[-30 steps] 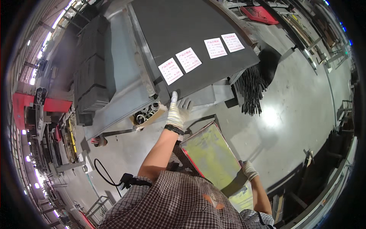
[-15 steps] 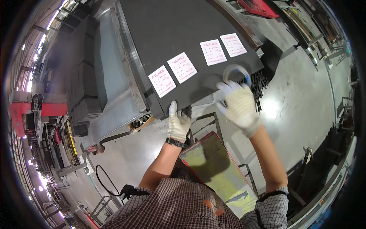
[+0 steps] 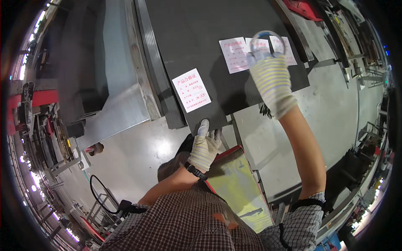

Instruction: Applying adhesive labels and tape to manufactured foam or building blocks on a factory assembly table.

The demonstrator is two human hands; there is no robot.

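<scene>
1. Nearest, a person in a checked apron [image 3: 180,217] leans over a work surface; a yellow-green board [image 3: 234,188] with a red edge sits low in front of them.
2. The left forearm slants up from the lower left, a black watch [image 3: 195,171] at the wrist. The gloved left hand [image 3: 205,146] pinches the near edge of a dark sheet [image 3: 205,119], thumb on top, fingers going under.
3. Just beyond lies a white label [image 3: 191,90] with red print, flat on the dark surface.
4. The right arm reaches farther forward, elbow bent outward. Its striped, gloved right hand [image 3: 272,81], slightly blurred, grasps a clear tape roll [image 3: 268,33] by its near side, over a group of three labels [image 3: 233,54].
5. To the left runs a grey metal panel [image 3: 121,62].
6. Farthest, at upper right, I see a red tray [image 3: 303,9]; its contents are too small to make out.
</scene>
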